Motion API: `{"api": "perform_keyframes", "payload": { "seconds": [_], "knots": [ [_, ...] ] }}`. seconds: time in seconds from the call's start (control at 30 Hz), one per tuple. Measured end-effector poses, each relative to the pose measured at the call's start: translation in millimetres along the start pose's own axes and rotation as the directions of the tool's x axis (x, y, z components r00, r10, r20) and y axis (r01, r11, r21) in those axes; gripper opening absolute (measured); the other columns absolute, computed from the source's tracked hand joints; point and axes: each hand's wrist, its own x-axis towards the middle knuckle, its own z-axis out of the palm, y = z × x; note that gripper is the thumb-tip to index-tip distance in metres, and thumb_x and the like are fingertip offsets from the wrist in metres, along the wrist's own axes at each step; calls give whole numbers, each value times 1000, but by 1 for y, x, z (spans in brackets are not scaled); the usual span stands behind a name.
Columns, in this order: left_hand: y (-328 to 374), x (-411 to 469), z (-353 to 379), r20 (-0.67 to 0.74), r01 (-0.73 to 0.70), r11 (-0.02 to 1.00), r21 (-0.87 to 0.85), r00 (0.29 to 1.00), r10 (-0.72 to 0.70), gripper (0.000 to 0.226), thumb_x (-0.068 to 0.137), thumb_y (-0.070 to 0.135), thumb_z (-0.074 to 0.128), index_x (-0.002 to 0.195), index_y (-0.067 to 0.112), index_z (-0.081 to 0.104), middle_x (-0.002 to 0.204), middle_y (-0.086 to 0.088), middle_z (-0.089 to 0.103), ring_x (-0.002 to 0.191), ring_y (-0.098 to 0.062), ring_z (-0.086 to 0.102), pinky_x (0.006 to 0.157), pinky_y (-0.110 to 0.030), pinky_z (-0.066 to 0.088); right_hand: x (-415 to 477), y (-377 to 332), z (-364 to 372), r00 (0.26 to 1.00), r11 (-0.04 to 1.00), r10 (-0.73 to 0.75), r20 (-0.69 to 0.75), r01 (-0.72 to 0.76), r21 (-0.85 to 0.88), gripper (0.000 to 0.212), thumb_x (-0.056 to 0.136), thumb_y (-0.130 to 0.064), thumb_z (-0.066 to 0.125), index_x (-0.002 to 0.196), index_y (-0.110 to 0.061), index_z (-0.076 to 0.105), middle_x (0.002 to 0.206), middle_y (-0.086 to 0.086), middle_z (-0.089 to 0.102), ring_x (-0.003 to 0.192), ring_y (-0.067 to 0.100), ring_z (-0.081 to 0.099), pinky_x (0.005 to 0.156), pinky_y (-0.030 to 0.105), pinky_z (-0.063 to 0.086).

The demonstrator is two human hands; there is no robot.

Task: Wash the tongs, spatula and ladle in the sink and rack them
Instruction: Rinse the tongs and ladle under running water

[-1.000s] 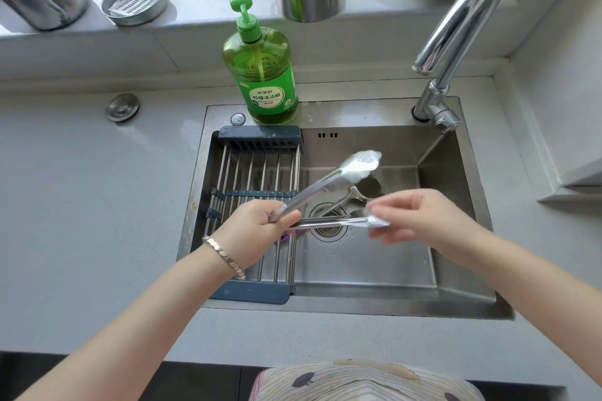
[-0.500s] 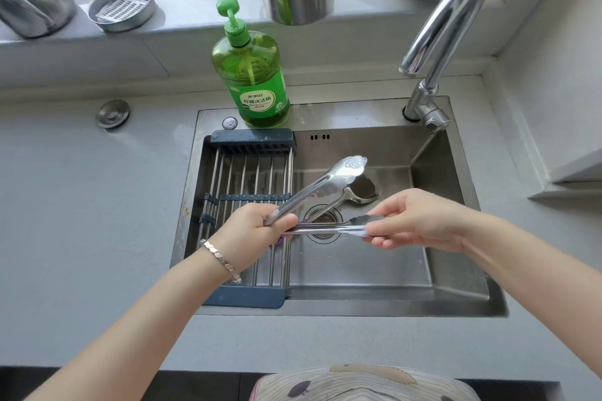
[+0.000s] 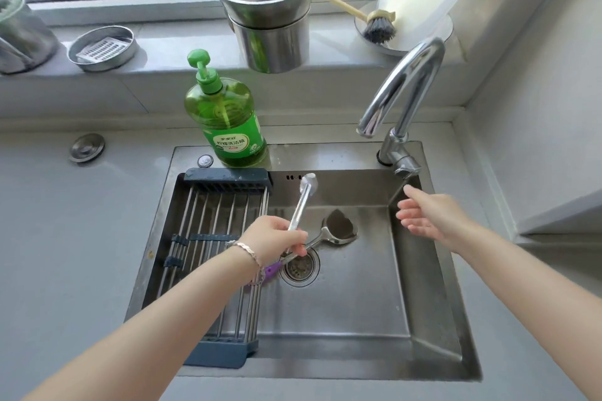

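My left grip (image 3: 270, 238) is clamped on the tongs (image 3: 301, 205), held up over the sink (image 3: 358, 319). My right grip (image 3: 430, 216) is open, fingers apart, by the tap (image 3: 423, 52). I think I should turn the water on softly so it won't splash.

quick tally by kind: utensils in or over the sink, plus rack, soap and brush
tongs: 1
ladle: 1
purple-handled tool, mostly hidden: 1
rack: 1
soap bottle: 1
brush: 1
Total: 6
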Motion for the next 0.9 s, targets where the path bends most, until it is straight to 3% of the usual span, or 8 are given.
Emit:
{"api": "perform_keyframes", "payload": {
  "seconds": [0.1,0.2,0.4,0.6,0.67,0.8,0.9],
  "knots": [
    [15,13,7,-33,-3,1000,-26,999,2,35,81,24,63,48,13,64,69,-12,64,65,-21,54,67,-27,46,24,-23,4,999,998,-15,-48,13,-54,44,88,-46,55,78,-4,57,69,11,59,54,17,54,38,14,46],
    [30,22,10,-68,-25,1000,-11,997,24,26,88,21,56,75,2,68,57,-5,56,66,-21,51,74,-29,45,48,-36,15,997,993,9,-82,-18,-116,49,88,-49,53,95,-1,54,70,14,60,54,18,56,41,18,48],
    [47,33,13,-136,-112,994,-19,985,109,9,90,18,54,89,19,63,58,-1,59,70,-19,58,79,-33,52,83,-32,22,988,975,83,-128,-107,-197,46,93,-24,42,133,-1,44,66,12,58,48,19,51,39,20,42],
    [50,32,17,-95,-166,984,-63,982,160,19,85,18,55,70,12,66,38,6,52,67,-21,56,87,-47,50,85,-28,20,980,989,109,-167,-124,-83,34,95,-22,38,115,2,51,68,12,55,50,19,48,44,24,41],
    [51,31,17,-95,-171,975,-139,983,159,21,88,12,55,72,18,66,38,5,53,64,-20,58,86,-44,50,83,-27,19,976,988,120,-183,-135,-72,26,95,-19,38,100,2,52,66,11,54,49,19,46,44,24,41],
    [52,27,16,-104,-199,956,-213,978,181,18,91,7,51,83,18,63,37,5,53,50,0,61,81,-30,50,83,-25,17,973,985,125,-192,-144,-90,27,95,-17,37,75,-2,48,64,10,53,47,18,45,38,21,42],
    [52,22,14,-103,-233,943,-239,971,214,16,91,6,51,87,17,63,38,6,54,52,-1,61,78,-25,49,80,-23,16,973,986,113,-202,-134,-96,24,94,-16,36,78,-3,48,64,10,54,46,18,44,31,14,39]
  ]
}}
